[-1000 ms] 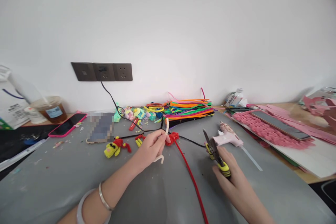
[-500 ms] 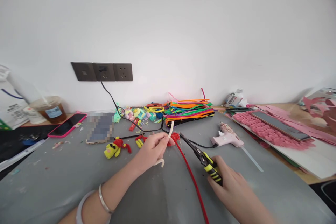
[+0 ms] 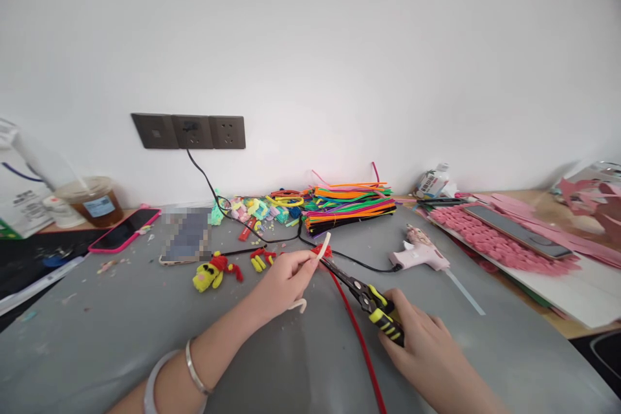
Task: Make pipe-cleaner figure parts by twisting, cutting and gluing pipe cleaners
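Cream pipe cleaner (image 3: 325, 246) is pinched in the left hand (image 3: 287, 278); the right hand (image 3: 421, 336) grips pliers (image 3: 361, 292).

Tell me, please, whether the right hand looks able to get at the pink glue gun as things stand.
Probably not to grip it: the right hand is occupied with the pliers, though the pink glue gun lies just beyond, with nothing apparent between.

No readable text, bottle label (image 3: 429, 185) blurred, cup sticker (image 3: 99, 207) illegible, carton print (image 3: 32, 210) unclear
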Tool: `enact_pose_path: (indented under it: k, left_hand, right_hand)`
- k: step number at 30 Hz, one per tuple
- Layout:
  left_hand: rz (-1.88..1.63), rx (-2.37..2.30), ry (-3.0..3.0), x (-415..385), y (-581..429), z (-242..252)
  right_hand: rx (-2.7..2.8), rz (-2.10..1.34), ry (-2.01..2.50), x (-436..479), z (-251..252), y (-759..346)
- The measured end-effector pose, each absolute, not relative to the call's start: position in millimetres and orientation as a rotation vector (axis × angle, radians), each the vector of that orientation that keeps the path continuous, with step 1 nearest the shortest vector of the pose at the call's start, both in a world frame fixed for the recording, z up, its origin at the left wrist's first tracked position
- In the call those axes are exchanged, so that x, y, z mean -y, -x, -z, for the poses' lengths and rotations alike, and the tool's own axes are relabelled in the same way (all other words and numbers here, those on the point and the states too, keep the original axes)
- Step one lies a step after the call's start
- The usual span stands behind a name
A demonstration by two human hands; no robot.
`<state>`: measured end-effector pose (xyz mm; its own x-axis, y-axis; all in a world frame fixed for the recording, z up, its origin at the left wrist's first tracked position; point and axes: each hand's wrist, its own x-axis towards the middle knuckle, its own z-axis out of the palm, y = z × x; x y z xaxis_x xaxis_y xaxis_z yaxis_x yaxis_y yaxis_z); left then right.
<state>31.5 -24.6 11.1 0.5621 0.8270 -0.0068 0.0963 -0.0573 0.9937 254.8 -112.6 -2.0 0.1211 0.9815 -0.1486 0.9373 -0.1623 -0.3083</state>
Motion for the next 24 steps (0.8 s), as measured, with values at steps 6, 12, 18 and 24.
enact_pose_path:
  k: [6,12,18,24]
  left_hand:
    - [-0.656,-0.864,-1.605,28,-32,-15]
    - [-0.654,-0.847,-1.633,29,-34,-18]
    - [-0.668,-0.840,-1.657,29,-33,-18]
    - [-0.667,-0.855,-1.669,29,-33,-17]
  right_hand:
    - [1.926,-0.520,2.246,112,-3,-255]
    - [1.944,-0.601,2.222,114,-8,-252]
    - [1.919,-0.635,2.295,115,-7,-247]
    - [1.849,-0.727,2.364,116,-5,-245]
